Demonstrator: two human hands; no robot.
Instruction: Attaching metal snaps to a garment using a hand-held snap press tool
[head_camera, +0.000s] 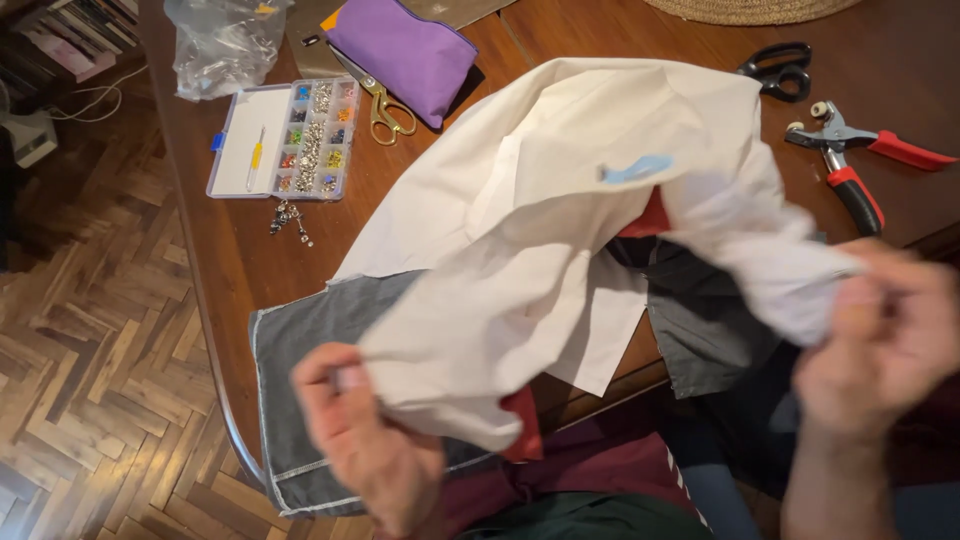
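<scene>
A large piece of white cloth (560, 200) is lifted above a dark wooden table (230, 250). My left hand (365, 440) grips its lower left corner near the table's front edge. My right hand (880, 340) grips the cloth's right end; both hands are blurred by motion. A red lining (522, 425) shows at the edge by my left hand and again near the cloth's middle. A small pale blue tag (635, 168) sits on the white cloth. Grey fabric (300, 340) with a stitched hem lies under it on the table.
A clear compartment box of metal snaps and beads (285, 140), gold scissors (385, 108), a purple pouch (405, 52) and a plastic bag (220, 45) lie at the back left. Black scissors (780, 68) and red-handled pliers (850, 165) lie at the right. Parquet floor (90, 330) lies left of the table.
</scene>
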